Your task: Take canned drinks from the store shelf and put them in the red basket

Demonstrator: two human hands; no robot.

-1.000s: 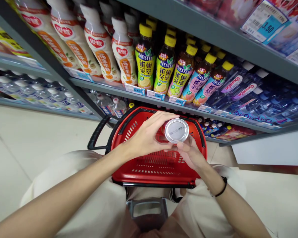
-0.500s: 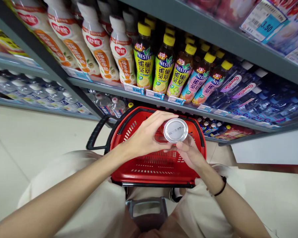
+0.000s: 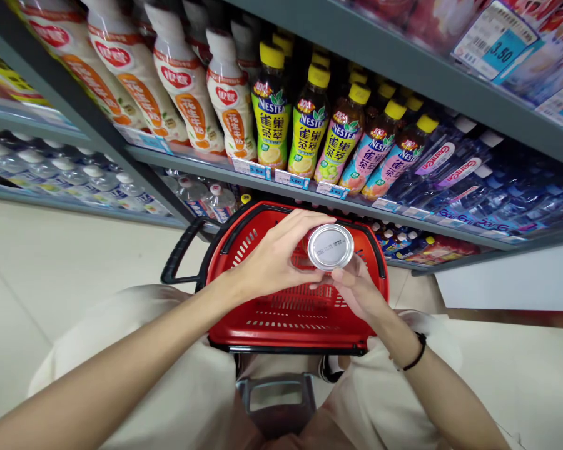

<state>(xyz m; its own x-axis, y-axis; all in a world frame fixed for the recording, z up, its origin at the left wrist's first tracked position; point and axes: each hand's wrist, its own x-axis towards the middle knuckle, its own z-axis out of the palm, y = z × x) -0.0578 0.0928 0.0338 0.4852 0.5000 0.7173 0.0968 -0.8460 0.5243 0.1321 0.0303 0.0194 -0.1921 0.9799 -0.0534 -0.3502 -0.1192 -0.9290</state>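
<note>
A drink can [image 3: 331, 246] is held bottom-up over a red shopping basket [image 3: 281, 328], its silver base with printed text facing the camera. My left hand [image 3: 274, 259] wraps round the can's side from the left. My right hand [image 3: 359, 294] grips it from below and the right, with a black band on that wrist. The can's red body is mostly hidden behind my fingers. The basket rests on my lap and shows nothing inside it.
Grey shelves [image 3: 309, 190] stand just beyond the basket, with yellow-capped Nestea bottles [image 3: 309, 128], white milk-drink bottles [image 3: 187, 94] and blue water bottles [image 3: 455, 175]. Clear water bottles [image 3: 65, 175] fill the lower left shelf. The basket's black handle [image 3: 178, 256] sticks out left over pale floor.
The can and both hands have stayed almost still; the view has drifted only slightly.
</note>
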